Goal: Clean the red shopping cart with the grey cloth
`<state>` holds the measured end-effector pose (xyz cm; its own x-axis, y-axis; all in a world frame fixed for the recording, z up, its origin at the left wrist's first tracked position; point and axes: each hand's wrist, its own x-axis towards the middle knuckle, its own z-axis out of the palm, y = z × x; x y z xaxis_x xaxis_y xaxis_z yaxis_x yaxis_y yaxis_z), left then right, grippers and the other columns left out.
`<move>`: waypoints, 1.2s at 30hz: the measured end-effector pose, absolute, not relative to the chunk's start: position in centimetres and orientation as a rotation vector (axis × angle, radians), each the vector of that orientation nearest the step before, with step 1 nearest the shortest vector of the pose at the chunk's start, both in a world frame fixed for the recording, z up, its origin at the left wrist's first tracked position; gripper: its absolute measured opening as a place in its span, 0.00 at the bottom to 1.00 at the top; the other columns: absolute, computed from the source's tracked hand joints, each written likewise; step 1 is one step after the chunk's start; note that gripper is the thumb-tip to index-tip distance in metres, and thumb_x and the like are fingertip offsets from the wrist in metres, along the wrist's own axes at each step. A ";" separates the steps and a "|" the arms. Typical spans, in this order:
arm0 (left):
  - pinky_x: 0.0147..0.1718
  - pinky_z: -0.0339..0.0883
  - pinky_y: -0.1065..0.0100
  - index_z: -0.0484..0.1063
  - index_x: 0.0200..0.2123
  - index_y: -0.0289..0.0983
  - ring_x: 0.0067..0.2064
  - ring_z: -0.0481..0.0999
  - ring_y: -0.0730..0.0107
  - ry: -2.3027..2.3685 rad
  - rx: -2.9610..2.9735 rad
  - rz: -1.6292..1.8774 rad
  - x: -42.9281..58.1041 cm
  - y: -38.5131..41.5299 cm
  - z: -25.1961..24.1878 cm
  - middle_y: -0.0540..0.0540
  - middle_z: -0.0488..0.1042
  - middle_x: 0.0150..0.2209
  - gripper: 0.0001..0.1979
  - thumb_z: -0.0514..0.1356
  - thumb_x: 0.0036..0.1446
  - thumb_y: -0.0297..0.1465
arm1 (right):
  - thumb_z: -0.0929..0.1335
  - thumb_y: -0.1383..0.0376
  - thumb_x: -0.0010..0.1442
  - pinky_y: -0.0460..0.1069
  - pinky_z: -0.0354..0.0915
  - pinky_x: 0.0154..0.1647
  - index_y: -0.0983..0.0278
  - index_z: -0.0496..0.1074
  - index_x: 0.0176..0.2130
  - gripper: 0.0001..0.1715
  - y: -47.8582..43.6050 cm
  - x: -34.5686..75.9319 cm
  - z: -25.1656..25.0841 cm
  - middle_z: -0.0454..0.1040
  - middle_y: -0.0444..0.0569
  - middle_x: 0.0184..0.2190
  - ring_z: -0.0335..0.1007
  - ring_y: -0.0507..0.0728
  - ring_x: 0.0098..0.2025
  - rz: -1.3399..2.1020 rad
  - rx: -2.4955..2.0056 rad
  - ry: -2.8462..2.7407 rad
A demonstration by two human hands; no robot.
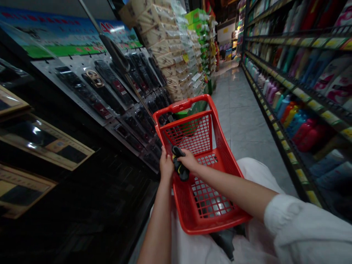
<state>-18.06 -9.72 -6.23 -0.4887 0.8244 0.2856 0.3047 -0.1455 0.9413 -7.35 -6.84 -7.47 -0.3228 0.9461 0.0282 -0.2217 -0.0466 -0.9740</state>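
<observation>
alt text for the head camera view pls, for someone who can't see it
Both hands, left hand and right hand, grip a black handle over an empty red shopping basket in a shop aisle. Hanging dark packaged goods line the left display; shelves of coloured bottles run along the right.

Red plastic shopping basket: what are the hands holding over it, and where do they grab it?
Both the left hand and right hand grip a small black object with yellow marks around its middle, above the red plastic shopping basket.
</observation>
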 end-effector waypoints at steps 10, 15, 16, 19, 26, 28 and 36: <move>0.66 0.49 0.64 0.59 0.65 0.35 0.67 0.58 0.67 1.738 1.234 1.685 -17.4 -10.6 -5.9 0.44 0.58 0.67 0.26 0.50 0.64 0.25 | 0.66 0.75 0.45 0.50 0.66 0.50 0.62 0.76 0.44 0.25 -6.4 -11.6 -15.8 0.77 0.47 0.38 0.73 0.57 0.45 1.477 -1.259 -1.370; 0.65 0.51 0.63 0.60 0.65 0.36 0.66 0.61 0.66 1.734 1.205 1.687 -17.4 -10.7 -5.8 0.44 0.60 0.66 0.26 0.51 0.64 0.25 | 0.67 0.75 0.43 0.49 0.69 0.37 0.65 0.76 0.33 0.16 -5.2 -11.1 -15.6 0.73 0.42 0.24 0.73 0.56 0.31 1.620 -1.264 -1.359; 0.65 0.52 0.63 0.61 0.65 0.37 0.66 0.62 0.66 1.739 1.204 1.685 -17.4 -10.7 -5.8 0.44 0.61 0.66 0.26 0.52 0.63 0.25 | 0.67 0.74 0.44 0.49 0.69 0.38 0.65 0.77 0.35 0.16 -4.5 -11.3 -14.7 0.74 0.42 0.25 0.73 0.55 0.32 1.610 -1.202 -1.359; 0.65 0.51 0.62 0.61 0.64 0.38 0.66 0.61 0.65 1.751 1.215 1.682 -17.4 -10.5 -5.8 0.45 0.62 0.65 0.26 0.53 0.63 0.25 | 0.68 0.72 0.44 0.50 0.69 0.46 0.64 0.76 0.43 0.23 -2.6 -11.9 -12.1 0.76 0.44 0.36 0.73 0.55 0.40 1.479 -0.851 -1.389; 0.66 0.50 0.61 0.60 0.65 0.36 0.67 0.60 0.64 1.780 1.216 1.670 -17.2 -10.4 -5.8 0.42 0.60 0.66 0.26 0.52 0.63 0.26 | 0.67 0.77 0.40 0.51 0.65 0.55 0.63 0.76 0.47 0.32 -4.1 -10.1 -15.1 0.76 0.46 0.45 0.71 0.57 0.49 1.535 -0.860 -1.561; 0.66 0.49 0.63 0.60 0.65 0.36 0.67 0.59 0.65 1.778 1.228 1.666 -17.0 -10.5 -5.6 0.42 0.60 0.66 0.26 0.52 0.64 0.27 | 0.68 0.77 0.40 0.49 0.67 0.48 0.63 0.77 0.41 0.26 -5.6 -9.2 -17.1 0.78 0.44 0.38 0.73 0.56 0.43 1.664 -1.097 -1.609; 0.66 0.48 0.66 0.63 0.64 0.36 0.68 0.57 0.68 1.791 1.264 1.653 -16.6 -10.5 -5.2 0.44 0.59 0.67 0.25 0.51 0.63 0.24 | 0.71 0.75 0.38 0.48 0.66 0.33 0.64 0.74 0.33 0.17 -8.1 -9.8 -17.9 0.72 0.44 0.23 0.73 0.56 0.31 1.659 -1.394 -1.394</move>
